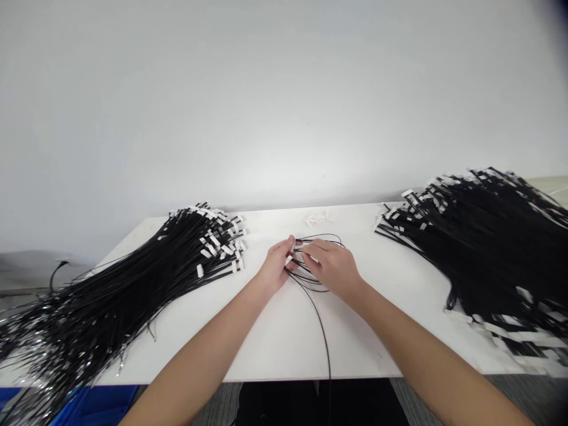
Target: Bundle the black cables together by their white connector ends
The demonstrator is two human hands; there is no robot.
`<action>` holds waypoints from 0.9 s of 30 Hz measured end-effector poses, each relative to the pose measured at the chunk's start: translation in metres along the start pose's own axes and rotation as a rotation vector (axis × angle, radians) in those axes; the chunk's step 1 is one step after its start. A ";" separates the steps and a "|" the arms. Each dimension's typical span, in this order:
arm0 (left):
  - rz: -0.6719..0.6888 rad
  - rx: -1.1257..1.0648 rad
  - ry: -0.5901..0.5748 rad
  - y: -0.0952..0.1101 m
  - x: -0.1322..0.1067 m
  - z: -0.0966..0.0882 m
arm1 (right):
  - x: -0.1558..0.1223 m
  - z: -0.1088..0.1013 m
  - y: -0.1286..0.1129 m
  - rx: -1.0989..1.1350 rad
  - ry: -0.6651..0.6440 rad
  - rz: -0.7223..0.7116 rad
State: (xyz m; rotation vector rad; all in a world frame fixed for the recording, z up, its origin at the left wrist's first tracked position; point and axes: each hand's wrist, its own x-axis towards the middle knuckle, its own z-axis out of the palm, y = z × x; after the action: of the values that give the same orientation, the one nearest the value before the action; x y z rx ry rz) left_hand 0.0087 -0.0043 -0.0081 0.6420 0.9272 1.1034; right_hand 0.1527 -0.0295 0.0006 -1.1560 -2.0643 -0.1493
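Observation:
Near the middle of the white table (pixel 266 343), both hands are closed on thin black cable (pixel 323 322). My left hand (pixel 278 264) grips several strands from the left, with a small white piece between its thumb and fingers. From the right, my right hand (pixel 332 264) pinches at the same spot, its fingertips close to the left thumb. Loops of the cable bulge out behind and below the fingers, and one length trails down over the front edge. What exactly sits between the right fingertips is too small to make out.
A large bundle of black cables with white end pieces (pixel 146 278) lies at the left, its far end hanging past the edge. Another thick pile of black cables (pixel 483 248) covers the right side. Small white pieces (pixel 318 219) lie behind my hands, before the wall (pixel 284 106).

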 end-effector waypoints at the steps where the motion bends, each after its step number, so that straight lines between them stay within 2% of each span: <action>1: -0.003 -0.003 0.004 0.000 0.000 0.000 | 0.000 0.000 0.000 0.000 -0.001 0.000; 12: -0.011 -0.014 0.007 0.001 -0.002 0.001 | 0.001 0.003 0.002 -0.022 0.026 -0.013; 20: -0.007 0.023 -0.023 0.001 -0.005 0.003 | 0.001 0.009 0.006 -0.078 0.093 -0.126; 27: -0.013 0.023 -0.044 0.003 -0.005 0.004 | 0.000 0.009 0.006 -0.088 0.132 -0.159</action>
State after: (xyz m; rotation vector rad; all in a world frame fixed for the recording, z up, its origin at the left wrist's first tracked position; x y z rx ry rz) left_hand 0.0101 -0.0076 -0.0022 0.6756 0.9060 1.0642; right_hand 0.1523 -0.0221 -0.0077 -1.0054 -2.0475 -0.3867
